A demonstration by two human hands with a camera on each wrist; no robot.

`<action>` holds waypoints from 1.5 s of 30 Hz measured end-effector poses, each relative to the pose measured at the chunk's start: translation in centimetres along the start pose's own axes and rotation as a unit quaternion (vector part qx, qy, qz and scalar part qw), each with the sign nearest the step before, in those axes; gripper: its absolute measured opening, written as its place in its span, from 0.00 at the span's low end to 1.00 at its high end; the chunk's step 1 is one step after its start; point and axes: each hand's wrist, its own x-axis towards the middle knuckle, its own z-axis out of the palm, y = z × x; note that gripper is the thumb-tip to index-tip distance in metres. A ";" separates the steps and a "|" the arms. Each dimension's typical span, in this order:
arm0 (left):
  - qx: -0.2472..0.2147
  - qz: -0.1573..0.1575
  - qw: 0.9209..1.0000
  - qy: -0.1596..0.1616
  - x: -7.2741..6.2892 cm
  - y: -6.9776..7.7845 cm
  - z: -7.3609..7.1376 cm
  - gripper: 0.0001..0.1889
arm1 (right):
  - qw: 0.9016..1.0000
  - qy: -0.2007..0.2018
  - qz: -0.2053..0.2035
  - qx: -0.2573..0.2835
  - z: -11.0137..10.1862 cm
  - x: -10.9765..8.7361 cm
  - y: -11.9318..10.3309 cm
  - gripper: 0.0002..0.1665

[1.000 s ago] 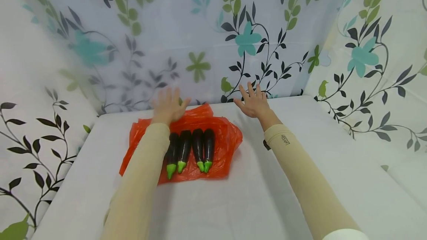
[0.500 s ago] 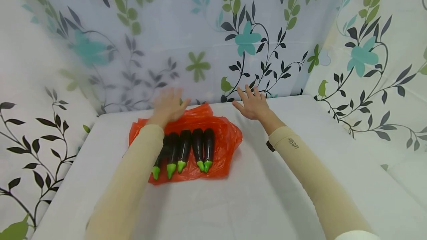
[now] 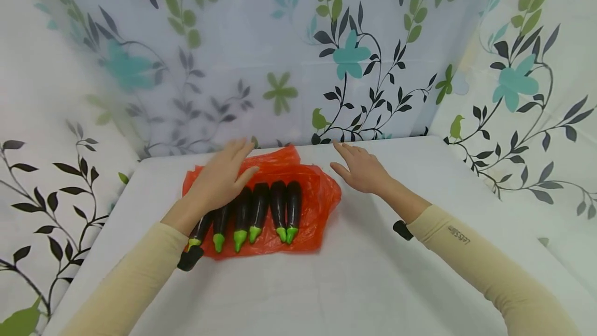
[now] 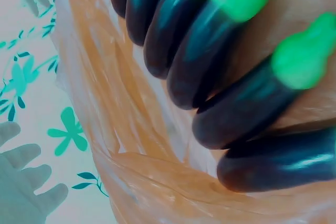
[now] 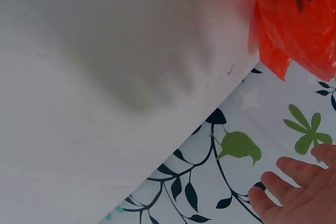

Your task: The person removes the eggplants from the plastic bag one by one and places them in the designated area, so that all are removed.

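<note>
Several dark eggplants (image 3: 259,209) with green stem ends lie side by side on a crumpled red plastic bag (image 3: 310,222). My left hand (image 3: 219,178) is raised over the bag's left part with extended fingers and holds nothing. It hides the upper ends of the leftmost eggplants in the head view. To the right of the bag, my right hand (image 3: 364,169) hovers above the table, its fingers extended and nothing in them. The left wrist view shows the eggplants (image 4: 239,111) close up, with my left hand (image 4: 26,177) at the lower left.
Everything rests on a white-covered table (image 3: 298,294). A white curtain (image 3: 275,30) printed with leaves, flowers and birds closes off the back and sides. A black strap (image 3: 402,229) sits under my right wrist and another black piece (image 3: 190,258) under the left.
Both hands have come back toward me and lowered, with the forearms spreading outward. More eggplants on the left now show beside my left arm. The bag and eggplants lie as before.
</note>
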 end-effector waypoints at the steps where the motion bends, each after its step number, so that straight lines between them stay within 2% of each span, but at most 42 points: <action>1: 0.001 0.005 1.000 0.004 -0.7 0.2 0.0 0.34 | 1.000 0.000 0.000 0.003 0.1 -0.4 -0.1 0.38; 5: 0.001 0.019 1.000 0.018 -3.3 0.8 0.1 0.31 | 1.000 0.007 -0.008 0.018 0.1 -1.9 -0.4 0.38; 9: 0.007 0.020 1.000 0.020 -5.9 0.8 0.2 0.25 | 0.999 0.013 -0.016 0.029 0.3 -3.1 -0.5 0.38; 13: 0.023 0.004 1.000 0.015 -7.8 0.1 0.3 0.21 | 0.999 0.012 -0.013 0.040 0.2 -4.1 -0.9 0.39; 16: 0.022 -0.026 0.999 0.002 -8.9 -0.8 0.2 0.19 | 0.998 0.011 -0.017 0.051 0.1 -4.7 -1.3 0.39; 21: 0.014 -0.069 0.997 -0.024 -10.3 -2.0 0.2 0.17 | 0.997 0.008 -0.027 0.068 0.1 -5.6 -2.3 0.38; 27: 0.033 -0.104 0.992 -0.055 -11.5 -2.6 0.2 0.17 | 0.995 0.009 -0.040 0.087 -0.1 -6.2 -3.6 0.38; 32: 0.067 -0.123 0.987 -0.080 -12.2 -3.7 -0.1 0.17 | 0.994 0.005 -0.052 0.095 -0.3 -6.5 -4.9 0.38; 37: 0.074 -0.133 0.983 -0.101 -13.1 -5.1 -0.2 0.19 | 0.993 -0.012 -0.048 0.112 -0.4 -6.7 -6.1 0.38; 40: 0.073 -0.130 0.984 -0.094 -13.9 -6.0 0.1 0.21 | 0.992 -0.014 -0.045 0.116 -0.3 -6.8 -6.6 0.38; 45: 0.053 -0.133 0.988 -0.064 -15.1 -7.1 0.9 0.23 | 0.989 -0.008 -0.047 0.136 0.1 -6.7 -7.2 0.37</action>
